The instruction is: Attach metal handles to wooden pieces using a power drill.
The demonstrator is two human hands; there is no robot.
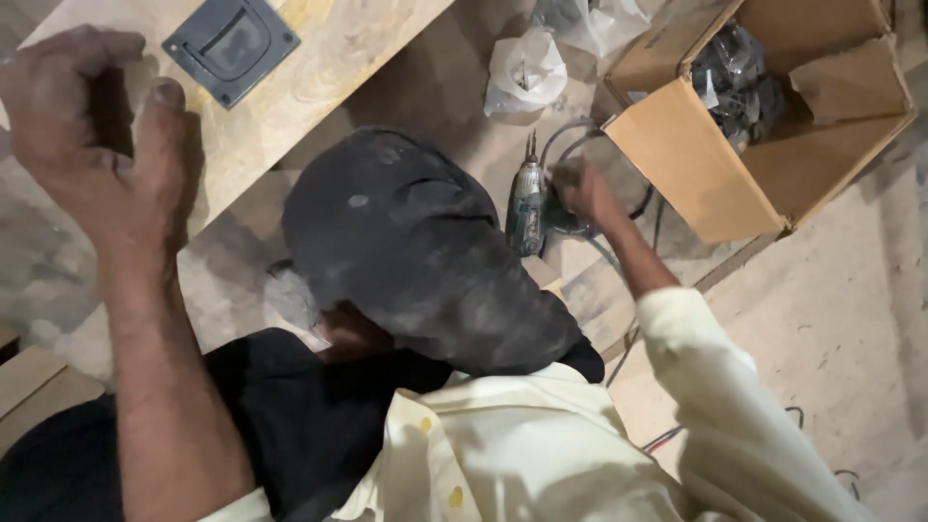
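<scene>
While the green power drill (527, 208) lies on the floor (831, 319) with its long axis running up and down the view and its bit pointing away toward the white plastic bags (527, 70), the right hand (583, 191) reaches down with the arm stretched out and rests on its handle; whether its fingers close around it cannot be told. The left hand (92, 135) is raised, fingers loosely curled and holding nothing, beside the wooden board (319, 58) with a dark recessed handle plate (230, 45). A cardboard box (715, 164) stands just right of the drill.
</scene>
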